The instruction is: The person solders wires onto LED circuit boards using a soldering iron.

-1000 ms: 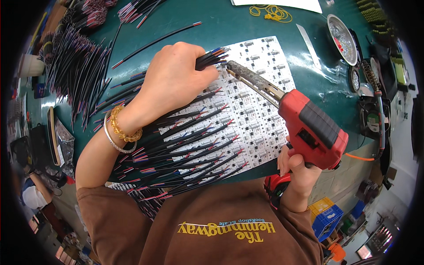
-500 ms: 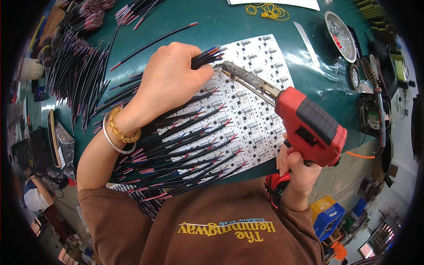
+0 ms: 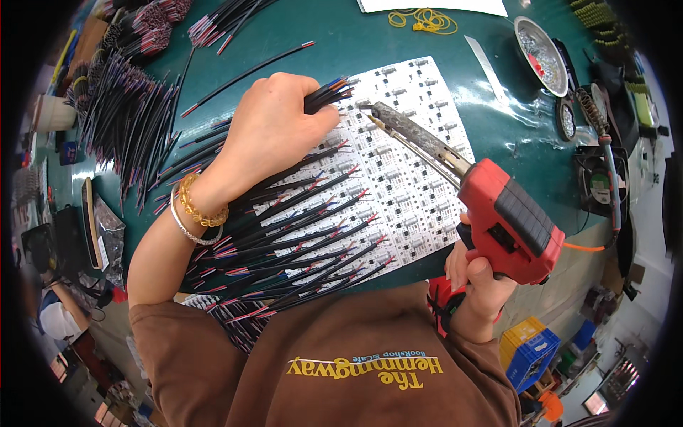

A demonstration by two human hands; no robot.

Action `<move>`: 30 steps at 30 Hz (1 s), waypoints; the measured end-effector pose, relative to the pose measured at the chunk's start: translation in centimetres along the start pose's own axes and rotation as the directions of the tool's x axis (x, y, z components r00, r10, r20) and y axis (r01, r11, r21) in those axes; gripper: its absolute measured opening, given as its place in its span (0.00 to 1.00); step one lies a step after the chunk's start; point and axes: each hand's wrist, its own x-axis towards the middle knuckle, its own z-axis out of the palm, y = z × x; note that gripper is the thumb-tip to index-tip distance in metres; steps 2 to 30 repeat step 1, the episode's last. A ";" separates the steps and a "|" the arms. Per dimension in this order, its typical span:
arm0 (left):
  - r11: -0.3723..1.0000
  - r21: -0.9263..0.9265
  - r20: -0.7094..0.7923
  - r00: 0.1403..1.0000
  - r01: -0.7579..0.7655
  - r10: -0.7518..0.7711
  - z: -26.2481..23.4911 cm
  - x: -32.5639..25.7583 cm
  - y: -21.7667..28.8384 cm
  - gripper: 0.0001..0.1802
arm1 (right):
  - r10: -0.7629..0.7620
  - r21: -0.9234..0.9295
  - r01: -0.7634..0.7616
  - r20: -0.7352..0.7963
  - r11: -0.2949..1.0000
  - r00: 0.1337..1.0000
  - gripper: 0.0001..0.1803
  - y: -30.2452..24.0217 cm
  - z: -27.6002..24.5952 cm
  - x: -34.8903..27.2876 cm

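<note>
My left hand (image 3: 274, 132) holds a small bundle of black wires (image 3: 329, 92) with red and blue ends, pressed down over a white panel of circuit boards (image 3: 398, 178). My right hand (image 3: 477, 281) grips a red soldering gun (image 3: 509, 220) by its handle. Its long metal tip (image 3: 370, 108) rests on the panel just right of the wire ends. Many black wires (image 3: 299, 228) lie in rows across the panel's left half, toward my body.
A green table (image 3: 341, 43) carries heaps of loose black wires (image 3: 121, 121) at the left. At the right are a round metal dish (image 3: 542, 46), a soldering iron on a stand (image 3: 605, 156) and yellow rubber bands (image 3: 423, 18). A blue crate (image 3: 530, 352) stands below the table edge.
The soldering gun's tip has shifted slightly left along the panel toward the wire ends. My left hand stays on the bundle.
</note>
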 end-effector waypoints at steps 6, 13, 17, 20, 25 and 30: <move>1.000 -0.004 0.012 1.000 0.009 -0.009 -0.1 0.0 0.0 0.15 | 0.011 0.009 -0.011 -0.013 1.000 1.000 0.38 -0.2 0.0 -0.2; 1.000 -0.004 0.012 1.000 0.009 -0.009 -0.1 0.0 0.0 0.15 | 0.011 0.009 -0.011 -0.013 1.000 1.000 0.38 -0.2 0.0 -0.2; 1.000 -0.004 0.012 1.000 0.009 -0.009 -0.1 0.0 0.0 0.15 | 0.011 0.009 -0.011 -0.013 1.000 1.000 0.38 -0.2 0.0 -0.2; 1.000 -0.004 0.012 1.000 0.009 -0.009 -0.1 0.0 0.0 0.15 | 0.011 0.009 -0.011 -0.013 1.000 1.000 0.38 -0.2 0.0 -0.2; 1.000 -0.004 0.012 1.000 0.009 -0.009 -0.1 0.0 0.0 0.15 | 0.011 0.009 -0.011 -0.013 1.000 1.000 0.38 -0.2 0.0 -0.2; 1.000 -0.004 0.012 1.000 0.009 -0.009 -0.1 0.0 0.0 0.15 | 0.011 0.009 -0.011 -0.013 1.000 1.000 0.38 -0.2 0.0 -0.2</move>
